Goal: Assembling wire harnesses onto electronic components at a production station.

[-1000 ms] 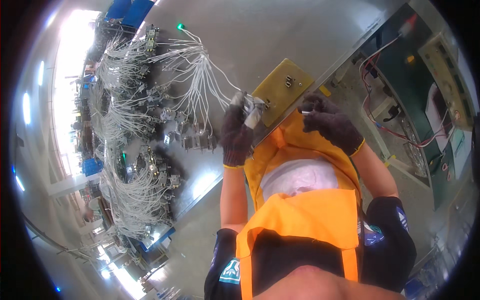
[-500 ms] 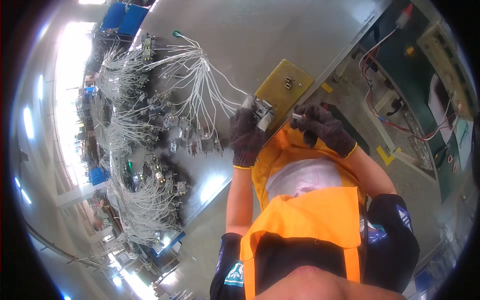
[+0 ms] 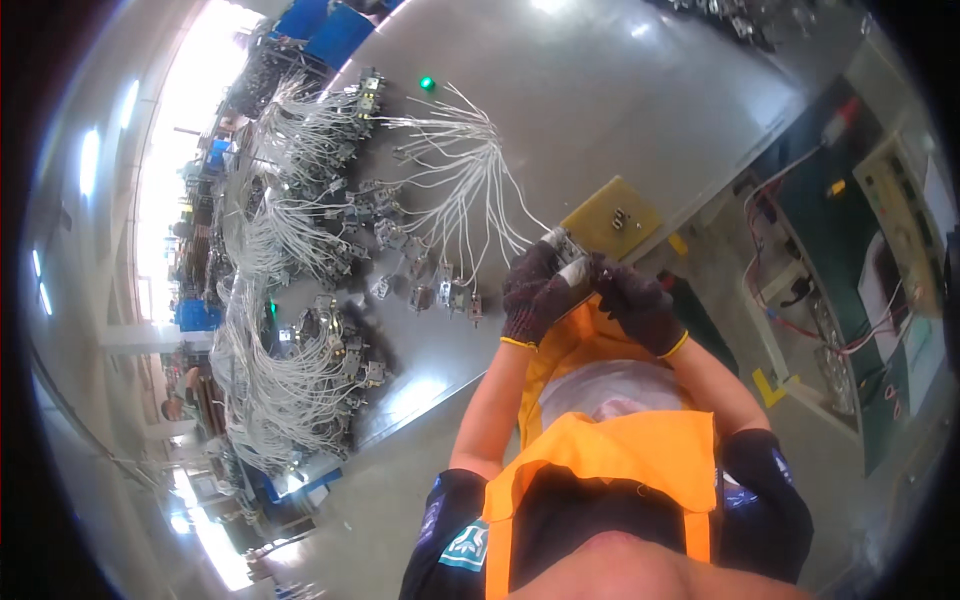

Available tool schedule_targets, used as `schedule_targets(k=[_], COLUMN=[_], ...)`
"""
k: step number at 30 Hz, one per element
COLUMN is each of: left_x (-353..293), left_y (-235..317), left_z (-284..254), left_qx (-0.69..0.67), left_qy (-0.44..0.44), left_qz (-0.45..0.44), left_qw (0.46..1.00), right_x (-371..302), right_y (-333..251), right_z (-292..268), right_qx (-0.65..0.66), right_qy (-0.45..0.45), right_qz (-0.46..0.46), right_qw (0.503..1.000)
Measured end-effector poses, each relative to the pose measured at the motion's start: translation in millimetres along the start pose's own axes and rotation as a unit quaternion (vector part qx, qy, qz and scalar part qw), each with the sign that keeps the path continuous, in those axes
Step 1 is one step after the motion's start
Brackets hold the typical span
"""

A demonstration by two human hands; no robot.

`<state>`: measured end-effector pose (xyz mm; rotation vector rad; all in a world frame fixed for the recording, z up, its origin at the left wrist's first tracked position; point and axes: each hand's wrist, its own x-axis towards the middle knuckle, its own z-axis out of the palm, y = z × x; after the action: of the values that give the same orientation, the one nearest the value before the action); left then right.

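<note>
Both my hands wear dark knit gloves with yellow cuffs and meet at the near edge of the metal table (image 3: 590, 110). In my left hand (image 3: 535, 295) is a small silvery metal block (image 3: 568, 247), gripped between thumb and fingers; a white wire seems to run to it. My right hand (image 3: 630, 303) is closed right beside the block, and its fingertips hide whatever they hold. A yellowish board (image 3: 588, 212) lies just beyond, with several small metal pieces (image 3: 620, 218) on it. The fanned bundle of white wires (image 3: 485, 155) spreads left, ending in several metal blocks (image 3: 420, 293).
More white wire bundles (image 3: 285, 400) with metal blocks are heaped along the table's left side. A green light (image 3: 427, 83) shows near the far wires. Blue bins (image 3: 335, 38) stand at the far left. To the right is a green-topped bench (image 3: 830, 215) with red cables (image 3: 765, 255).
My right hand has moved left, up against the metal block in my left hand. The metal tip that showed in its fingers is now hidden. The whole view has shifted.
</note>
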<state>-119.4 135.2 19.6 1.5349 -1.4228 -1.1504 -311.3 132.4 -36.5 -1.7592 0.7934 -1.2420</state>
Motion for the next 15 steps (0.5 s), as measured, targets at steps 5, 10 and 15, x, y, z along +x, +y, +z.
schedule_targets(k=[5, 10, 15], left_x=[-9.6, 1.7, 0.8], left_y=[2.9, -0.3, 5.8], left_z=[11.0, -0.8, -0.3], left_qx=[-0.328, -0.151, 0.234], left_qy=[0.032, 0.017, 0.024], left_qz=[-0.095, -0.013, 0.217], left_qw=[0.939, 0.988, 0.947], right_x=[-6.5, 4.0, 7.6], right_y=[-14.9, -24.6, 3.6], right_z=[2.2, -4.1, 14.6], right_qx=[0.104, 0.07, -0.031], right_qy=[-0.007, -0.051, 0.009], right_qz=[0.148, 0.224, -0.028], right_qw=[0.984, 0.971, 0.999])
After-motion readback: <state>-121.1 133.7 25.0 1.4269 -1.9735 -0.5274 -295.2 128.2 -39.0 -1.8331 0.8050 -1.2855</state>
